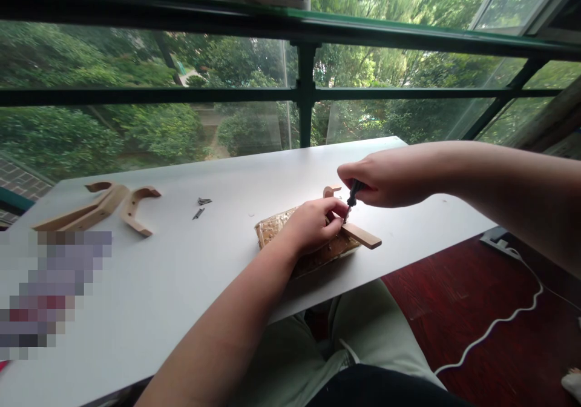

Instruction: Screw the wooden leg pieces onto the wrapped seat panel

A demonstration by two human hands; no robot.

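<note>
The right grip [368, 178] is closed around the handle of a screwdriver [356, 191], which points down at a wooden bar [364, 236] just below it. The left grip [311, 224] has its fingers bent at the bar's inner end, over a plastic-wrapped block [273, 224]; how tightly they close I cannot tell. A curved bit of wood [327, 192] shows just beyond the left grip. Left of that grip, screws [204, 201] lie on the tabletop [218, 261], and farther left, well apart, a curved wooden piece [131, 210] and a longer wooden part [97, 210].
</note>
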